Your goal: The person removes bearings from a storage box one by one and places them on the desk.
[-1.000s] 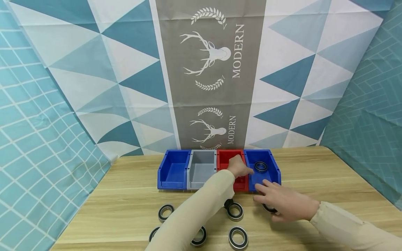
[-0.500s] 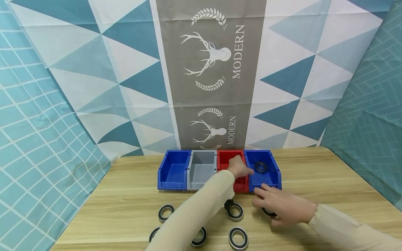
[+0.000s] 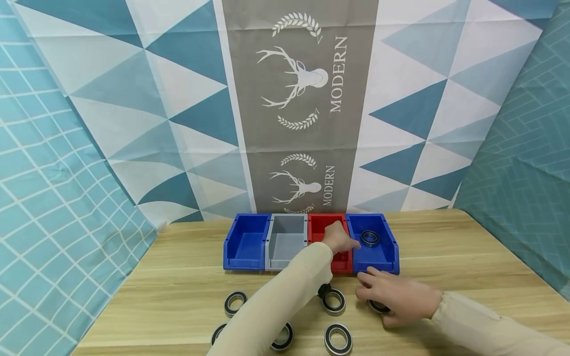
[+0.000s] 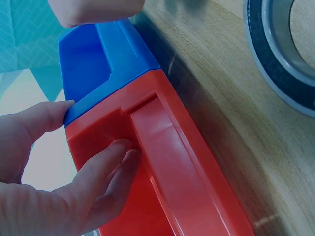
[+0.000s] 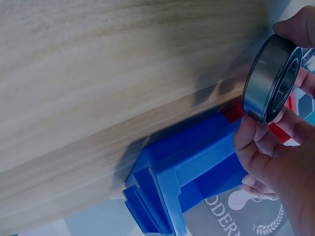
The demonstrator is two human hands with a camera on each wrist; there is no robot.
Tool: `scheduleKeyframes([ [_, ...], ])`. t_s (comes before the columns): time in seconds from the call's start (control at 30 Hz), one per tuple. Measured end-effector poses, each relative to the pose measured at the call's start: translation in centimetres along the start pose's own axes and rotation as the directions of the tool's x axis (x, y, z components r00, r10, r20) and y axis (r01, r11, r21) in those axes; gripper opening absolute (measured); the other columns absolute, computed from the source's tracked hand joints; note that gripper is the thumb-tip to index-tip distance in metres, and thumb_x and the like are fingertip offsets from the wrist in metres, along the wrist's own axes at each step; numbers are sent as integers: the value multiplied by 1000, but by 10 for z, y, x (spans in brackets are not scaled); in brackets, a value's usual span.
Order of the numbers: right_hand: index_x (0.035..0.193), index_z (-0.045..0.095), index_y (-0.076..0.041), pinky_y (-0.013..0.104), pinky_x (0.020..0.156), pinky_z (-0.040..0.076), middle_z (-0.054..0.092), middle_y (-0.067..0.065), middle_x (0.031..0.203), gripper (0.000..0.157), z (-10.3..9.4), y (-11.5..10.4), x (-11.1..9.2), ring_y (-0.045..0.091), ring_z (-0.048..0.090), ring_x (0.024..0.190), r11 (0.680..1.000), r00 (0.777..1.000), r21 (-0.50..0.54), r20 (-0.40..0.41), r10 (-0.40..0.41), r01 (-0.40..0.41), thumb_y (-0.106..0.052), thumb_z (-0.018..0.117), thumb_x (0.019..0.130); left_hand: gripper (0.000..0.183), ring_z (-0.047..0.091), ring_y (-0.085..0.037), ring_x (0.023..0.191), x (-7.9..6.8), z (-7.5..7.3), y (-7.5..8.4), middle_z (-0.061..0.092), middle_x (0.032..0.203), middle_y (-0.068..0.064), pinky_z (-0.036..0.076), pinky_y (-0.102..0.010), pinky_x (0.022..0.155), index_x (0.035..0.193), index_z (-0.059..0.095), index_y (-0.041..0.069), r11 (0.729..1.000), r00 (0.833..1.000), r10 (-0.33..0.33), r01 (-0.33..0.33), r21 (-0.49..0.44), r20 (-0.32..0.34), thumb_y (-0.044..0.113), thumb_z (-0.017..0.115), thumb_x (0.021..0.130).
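Observation:
My left hand [image 3: 339,237] grips the red bin [image 4: 172,147] at the wall it shares with the right blue bin [image 3: 376,256]. Its thumb lies on the blue edge and its fingers reach inside the red bin. A black-and-silver ball bearing [image 5: 273,81] is pinched between the thumb and fingers of my right hand [image 3: 398,296], just in front of the right blue bin. That bearing is tilted, and the hand partly hides it in the head view. Another bearing [image 3: 369,238] lies inside the right blue bin.
A grey bin [image 3: 287,241] and another blue bin [image 3: 247,241] complete the row leftward. Several bearings lie on the wooden table, among them a front one [image 3: 338,339] and a left one [image 3: 235,302]. My left forearm partly covers others. A patterned cloth [image 3: 298,113] hangs behind.
My right hand has shifted slightly left and toward me with the bearing, away from the right blue bin's front. The left hand has stayed at the red bin.

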State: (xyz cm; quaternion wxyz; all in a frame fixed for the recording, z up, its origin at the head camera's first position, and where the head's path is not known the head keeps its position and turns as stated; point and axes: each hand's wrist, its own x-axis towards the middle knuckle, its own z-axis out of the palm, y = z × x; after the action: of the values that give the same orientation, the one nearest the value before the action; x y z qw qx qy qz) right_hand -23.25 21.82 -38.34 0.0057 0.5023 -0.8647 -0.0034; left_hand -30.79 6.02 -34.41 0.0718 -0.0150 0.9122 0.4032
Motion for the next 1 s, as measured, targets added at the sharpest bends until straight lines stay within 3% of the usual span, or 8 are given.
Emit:
scheduleKeyframes([
  [0.27,108,53,-30,39,75,57,50,-8,104,52,4,2,-1,20,59,94,1000,1000,-20,-22,-17,16,-17,78,64,44,57,-22,81,1,0,2,64,100,-12,58,-38,78,108,52,6,1000,1000,-9,9,-3,0,19,80,77],
  [0.5,108,53,-30,46,81,57,50,-7,105,51,5,5,-2,26,64,100,1000,1000,16,-8,-25,25,-16,77,66,42,57,-22,78,2,1,0,63,95,-11,58,-37,76,105,52,6,999,1000,-16,17,-28,21,17,80,77],
  [0.6,106,54,-31,34,78,56,47,-10,100,49,5,6,-1,14,58,94,999,999,35,3,-32,32,-17,77,65,41,56,-21,78,1,0,0,63,95,-11,58,-36,75,105,51,6,999,999,-10,11,-34,31,17,79,77],
  [0.7,103,55,-31,22,71,45,44,-12,97,48,5,7,0,6,45,86,998,999,36,8,-44,44,-18,78,63,40,56,-21,78,0,-1,1,63,95,-11,58,-36,75,105,52,5,999,999,-4,5,-34,35,17,79,78],
  [1.0,103,55,-32,20,71,40,44,-13,97,48,2,7,6,3,41,86,997,997,58,55,-47,43,-17,79,64,44,56,-21,79,0,-1,-1,63,96,-11,58,-36,75,107,52,6,1000,1000,9,-9,-6,11,19,80,77],
])
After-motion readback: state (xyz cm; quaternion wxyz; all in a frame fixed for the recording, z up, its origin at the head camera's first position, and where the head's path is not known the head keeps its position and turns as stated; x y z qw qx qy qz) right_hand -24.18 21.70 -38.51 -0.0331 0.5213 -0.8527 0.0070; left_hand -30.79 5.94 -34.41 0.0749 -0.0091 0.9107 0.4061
